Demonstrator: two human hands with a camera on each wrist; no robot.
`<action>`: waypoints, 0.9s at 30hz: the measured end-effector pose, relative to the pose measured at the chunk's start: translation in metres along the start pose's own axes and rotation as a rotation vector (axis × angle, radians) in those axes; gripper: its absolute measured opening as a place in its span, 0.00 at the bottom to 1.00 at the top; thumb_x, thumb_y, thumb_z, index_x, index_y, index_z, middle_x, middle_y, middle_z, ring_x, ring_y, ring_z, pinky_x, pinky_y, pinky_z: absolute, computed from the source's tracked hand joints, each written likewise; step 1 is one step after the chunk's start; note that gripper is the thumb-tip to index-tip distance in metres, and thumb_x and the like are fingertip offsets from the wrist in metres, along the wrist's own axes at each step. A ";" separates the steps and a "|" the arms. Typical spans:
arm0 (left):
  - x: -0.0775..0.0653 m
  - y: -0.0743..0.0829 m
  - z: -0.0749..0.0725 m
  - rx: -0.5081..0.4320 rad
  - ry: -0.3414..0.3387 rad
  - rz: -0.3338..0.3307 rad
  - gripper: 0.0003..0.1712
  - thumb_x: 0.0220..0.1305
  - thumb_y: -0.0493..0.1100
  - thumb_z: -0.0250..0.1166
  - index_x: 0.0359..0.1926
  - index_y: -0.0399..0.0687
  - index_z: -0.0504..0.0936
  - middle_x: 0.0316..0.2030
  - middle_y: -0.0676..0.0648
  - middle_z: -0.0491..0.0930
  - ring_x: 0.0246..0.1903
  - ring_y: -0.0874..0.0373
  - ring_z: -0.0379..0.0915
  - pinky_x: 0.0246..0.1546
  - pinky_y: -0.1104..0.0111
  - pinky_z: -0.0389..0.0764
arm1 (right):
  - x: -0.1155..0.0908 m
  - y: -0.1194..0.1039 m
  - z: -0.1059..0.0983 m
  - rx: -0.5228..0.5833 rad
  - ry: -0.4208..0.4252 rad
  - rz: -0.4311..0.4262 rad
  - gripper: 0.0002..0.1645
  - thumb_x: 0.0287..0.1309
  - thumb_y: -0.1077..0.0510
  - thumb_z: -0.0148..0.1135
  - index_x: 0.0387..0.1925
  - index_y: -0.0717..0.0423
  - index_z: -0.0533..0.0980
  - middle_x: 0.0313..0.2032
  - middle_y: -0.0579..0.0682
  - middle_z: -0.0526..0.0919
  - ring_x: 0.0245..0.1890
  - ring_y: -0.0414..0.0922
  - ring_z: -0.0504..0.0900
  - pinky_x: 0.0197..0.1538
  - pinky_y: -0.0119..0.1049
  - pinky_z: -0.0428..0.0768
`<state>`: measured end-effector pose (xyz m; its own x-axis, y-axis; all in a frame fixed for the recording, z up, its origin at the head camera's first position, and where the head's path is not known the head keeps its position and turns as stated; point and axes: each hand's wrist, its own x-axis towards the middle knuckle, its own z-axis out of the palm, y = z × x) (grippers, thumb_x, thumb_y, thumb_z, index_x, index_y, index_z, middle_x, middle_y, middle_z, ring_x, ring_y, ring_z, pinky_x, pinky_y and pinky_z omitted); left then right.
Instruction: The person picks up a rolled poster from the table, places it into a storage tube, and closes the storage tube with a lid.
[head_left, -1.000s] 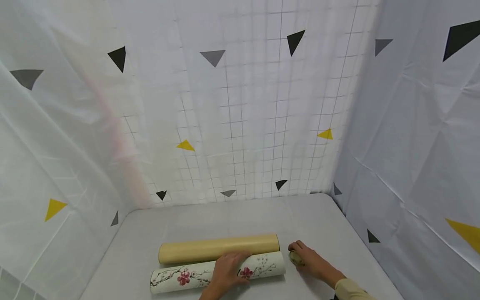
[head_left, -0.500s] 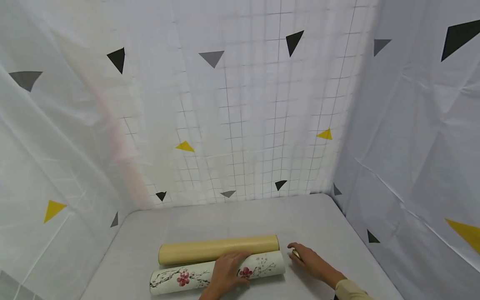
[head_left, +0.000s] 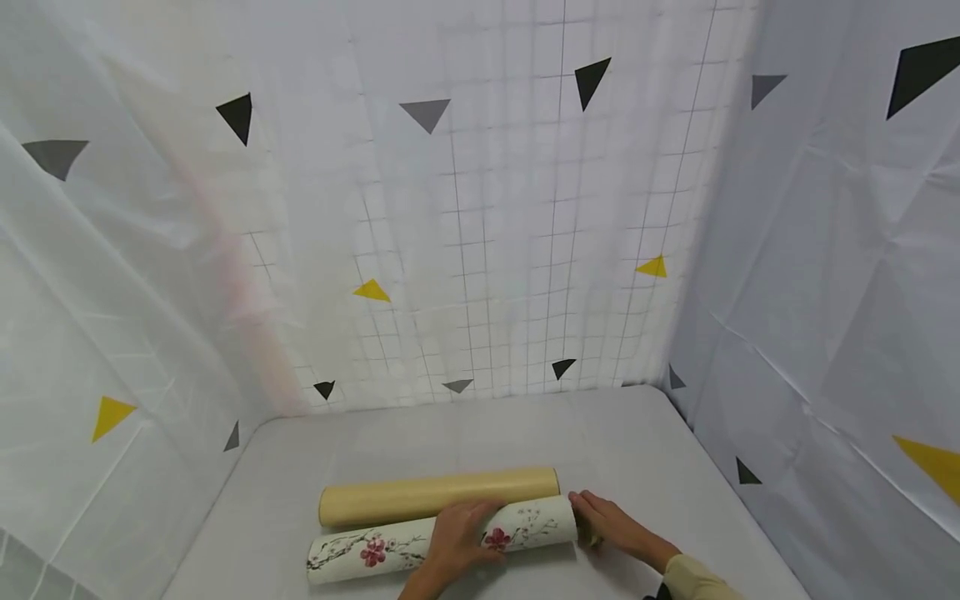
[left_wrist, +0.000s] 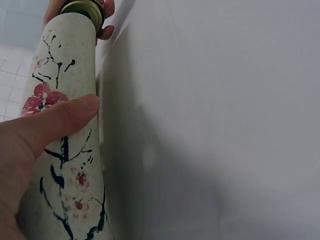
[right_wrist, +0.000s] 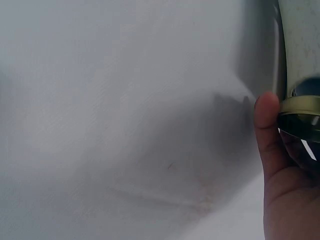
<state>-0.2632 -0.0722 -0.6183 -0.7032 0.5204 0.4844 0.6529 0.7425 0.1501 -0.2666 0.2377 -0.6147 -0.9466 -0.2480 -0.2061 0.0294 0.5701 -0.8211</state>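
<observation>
A white tube (head_left: 375, 552) painted with pink blossoms and dark branches lies across the near part of the table. My left hand (head_left: 456, 537) grips it around the middle, with the thumb (left_wrist: 75, 112) over its near side in the left wrist view. At the tube's right end, my right hand (head_left: 613, 527) holds a round, gold-rimmed cap (right_wrist: 300, 106), thumb against the rim. In the left wrist view the cap sits right at the tube's open end, in line with it. The palm and fingers partly hide the cap.
Just behind the white tube lies a plain tan tube (head_left: 438, 495), nearly parallel to it. Both are on a white-covered table (head_left: 465, 437). White sheeting (head_left: 487, 250) with black, grey and yellow triangles surrounds the table at the back and sides.
My right hand has turned the cap toward the white tube and moved left to its right end. The tube has shifted slightly right, its right end a little higher in view.
</observation>
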 end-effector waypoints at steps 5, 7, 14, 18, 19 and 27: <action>0.000 0.002 0.002 -0.011 0.026 0.039 0.50 0.25 0.61 0.87 0.57 0.58 0.83 0.49 0.57 0.90 0.44 0.62 0.86 0.47 0.67 0.84 | 0.000 -0.004 0.004 0.074 -0.024 0.035 0.34 0.78 0.33 0.37 0.48 0.61 0.69 0.40 0.53 0.79 0.37 0.46 0.78 0.36 0.37 0.74; 0.000 0.004 0.003 -0.011 0.016 0.038 0.50 0.26 0.61 0.87 0.58 0.58 0.83 0.49 0.58 0.90 0.45 0.62 0.86 0.47 0.67 0.84 | 0.001 -0.005 0.005 0.060 -0.017 0.046 0.35 0.78 0.32 0.38 0.48 0.61 0.69 0.40 0.52 0.79 0.38 0.45 0.76 0.37 0.36 0.73; -0.001 0.006 0.004 0.005 -0.049 0.014 0.49 0.28 0.60 0.87 0.59 0.61 0.81 0.50 0.59 0.89 0.48 0.64 0.85 0.48 0.67 0.84 | 0.002 -0.006 0.007 0.003 -0.001 0.060 0.37 0.78 0.32 0.35 0.49 0.60 0.73 0.39 0.51 0.79 0.40 0.44 0.75 0.41 0.37 0.72; 0.000 0.007 0.004 0.016 -0.048 0.014 0.50 0.27 0.60 0.87 0.58 0.62 0.81 0.49 0.59 0.89 0.47 0.64 0.86 0.47 0.66 0.84 | -0.001 -0.005 0.008 0.067 -0.057 0.017 0.40 0.79 0.32 0.33 0.55 0.64 0.73 0.40 0.52 0.81 0.34 0.46 0.81 0.40 0.38 0.76; 0.000 0.007 0.004 0.019 -0.049 0.012 0.50 0.27 0.60 0.87 0.58 0.62 0.81 0.49 0.59 0.89 0.47 0.64 0.86 0.47 0.66 0.84 | -0.001 -0.005 0.008 0.083 -0.078 0.002 0.41 0.79 0.32 0.32 0.57 0.64 0.72 0.40 0.52 0.81 0.32 0.47 0.82 0.40 0.37 0.77; -0.002 0.008 0.001 0.003 -0.036 0.027 0.49 0.27 0.60 0.87 0.58 0.61 0.81 0.49 0.59 0.89 0.47 0.63 0.85 0.48 0.66 0.84 | -0.002 -0.001 0.006 0.138 -0.198 -0.049 0.39 0.79 0.33 0.32 0.58 0.63 0.70 0.43 0.51 0.81 0.37 0.43 0.81 0.40 0.34 0.78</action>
<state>-0.2574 -0.0668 -0.6193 -0.6948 0.5555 0.4568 0.6713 0.7288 0.1348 -0.2627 0.2331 -0.6168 -0.8671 -0.4292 -0.2530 0.0410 0.4446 -0.8948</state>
